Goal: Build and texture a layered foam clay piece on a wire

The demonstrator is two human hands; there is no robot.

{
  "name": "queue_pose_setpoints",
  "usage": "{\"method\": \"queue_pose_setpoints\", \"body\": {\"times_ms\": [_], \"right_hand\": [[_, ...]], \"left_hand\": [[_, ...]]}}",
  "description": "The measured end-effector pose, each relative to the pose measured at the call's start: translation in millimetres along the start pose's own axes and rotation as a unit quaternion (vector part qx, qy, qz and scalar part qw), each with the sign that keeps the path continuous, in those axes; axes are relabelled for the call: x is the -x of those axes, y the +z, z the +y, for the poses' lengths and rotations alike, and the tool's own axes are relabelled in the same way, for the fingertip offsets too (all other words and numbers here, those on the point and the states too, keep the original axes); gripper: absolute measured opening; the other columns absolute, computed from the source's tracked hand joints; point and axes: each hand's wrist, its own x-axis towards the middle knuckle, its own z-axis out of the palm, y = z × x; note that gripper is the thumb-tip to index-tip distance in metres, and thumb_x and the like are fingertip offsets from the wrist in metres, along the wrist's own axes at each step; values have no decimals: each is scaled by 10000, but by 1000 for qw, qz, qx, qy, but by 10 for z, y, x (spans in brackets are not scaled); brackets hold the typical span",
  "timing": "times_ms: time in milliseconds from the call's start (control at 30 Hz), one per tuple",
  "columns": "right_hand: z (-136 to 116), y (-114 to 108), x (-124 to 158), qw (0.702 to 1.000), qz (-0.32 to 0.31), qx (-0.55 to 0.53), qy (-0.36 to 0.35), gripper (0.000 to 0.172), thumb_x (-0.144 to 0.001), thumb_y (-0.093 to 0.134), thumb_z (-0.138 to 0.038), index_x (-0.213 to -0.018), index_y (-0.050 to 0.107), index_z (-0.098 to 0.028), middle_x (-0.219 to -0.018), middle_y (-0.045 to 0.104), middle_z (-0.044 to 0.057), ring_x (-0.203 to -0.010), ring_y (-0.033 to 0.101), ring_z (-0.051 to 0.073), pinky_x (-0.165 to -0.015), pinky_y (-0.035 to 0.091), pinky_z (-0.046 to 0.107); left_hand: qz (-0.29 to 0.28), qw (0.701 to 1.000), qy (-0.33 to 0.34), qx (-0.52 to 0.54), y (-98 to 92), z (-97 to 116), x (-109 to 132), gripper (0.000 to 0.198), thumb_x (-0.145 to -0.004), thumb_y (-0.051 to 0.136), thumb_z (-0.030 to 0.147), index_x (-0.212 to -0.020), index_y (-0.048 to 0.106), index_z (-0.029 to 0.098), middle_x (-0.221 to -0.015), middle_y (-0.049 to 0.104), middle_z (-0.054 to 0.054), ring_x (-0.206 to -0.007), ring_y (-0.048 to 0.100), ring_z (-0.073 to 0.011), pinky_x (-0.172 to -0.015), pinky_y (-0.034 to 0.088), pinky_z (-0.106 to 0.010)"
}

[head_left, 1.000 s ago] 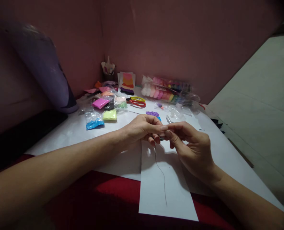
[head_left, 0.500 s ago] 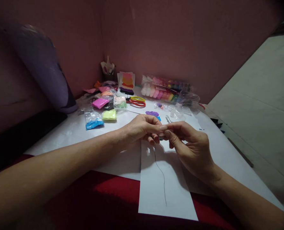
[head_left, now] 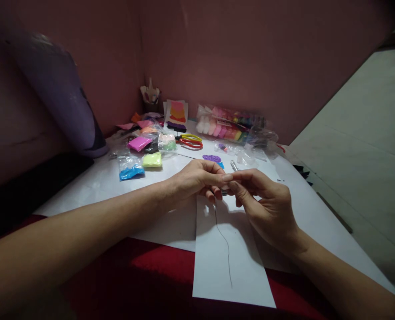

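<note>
My left hand (head_left: pixel 204 178) and my right hand (head_left: pixel 267 193) meet fingertip to fingertip over the paper. Both are closed in a pinch, and what lies between the fingers is mostly hidden. A small, shiny bit shows beneath the fingertips. Under my hands lies a white paper strip (head_left: pixel 230 266). A thin dark line (head_left: pixel 228 244) curves down it; whether it is drawn or a loose strand, I cannot tell. Just beyond my fingers are a textured purple piece (head_left: pixel 212 158), a blue piece (head_left: pixel 221 165) partly hidden behind my left hand, and the end of a silvery tool (head_left: pixel 233 166).
Scissors (head_left: pixel 191 142) with yellow and red handles lie farther back. Bagged clay in pink (head_left: pixel 139 143), yellow (head_left: pixel 152 160) and blue (head_left: pixel 131 172) sits at left. A plastic pack of coloured clay (head_left: pixel 220 126) rests against the wall, near a tool cup (head_left: pixel 150 106).
</note>
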Motion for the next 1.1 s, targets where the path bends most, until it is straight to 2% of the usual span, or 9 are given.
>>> {"method": "queue_pose_setpoints", "body": {"times_ms": [200, 367, 500, 833, 1100], "right_hand": [[-5, 13, -3, 1000, 1, 15, 5, 70, -887, 625, -205, -947, 660, -207, -749, 688, -1, -574, 617, 108, -510, 500, 243], [-6, 15, -5, 1000, 7, 16, 3, 68, -881, 636, -199, -942, 663, -210, -746, 690, -7, -584, 621, 107, -520, 500, 240], [-10, 10, -6, 1000, 8, 18, 8, 51, -885, 634, -212, -929, 659, -212, -730, 683, -11, -577, 617, 109, -519, 499, 242], [5, 35, -5, 999, 37, 26, 17, 43, -869, 660, -221, -908, 666, -206, -732, 677, -16, -575, 603, 98, -528, 497, 234], [11, 38, -16, 998, 48, 24, 17, 33, -863, 663, -227, -891, 661, -209, -703, 657, -20, -543, 581, 98, -491, 480, 236]], "left_hand": [[5, 1000, -3, 2, -5, -3, -8, 281, -657, 803, 246, -662, 565, 98, -580, 607, -16, -459, 578, -87, -425, 444, -175], [2, 1000, -6, 3, -8, 10, 1, 143, -744, 684, 136, -665, 571, 97, -582, 599, -16, -460, 578, -90, -436, 453, -185], [7, 1000, -11, 2, 3, 20, 13, 124, -765, 644, 102, -663, 574, 98, -572, 589, -13, -452, 563, -81, -446, 451, -184], [11, 1000, -3, -4, 9, 18, 8, 123, -762, 674, 150, -712, 575, 98, -579, 597, -13, -457, 566, -81, -435, 445, -174], [29, 999, 31, -10, 6, -17, 13, 192, -720, 750, 202, -737, 573, 129, -616, 611, -3, -497, 559, -75, -458, 437, -180]]}}
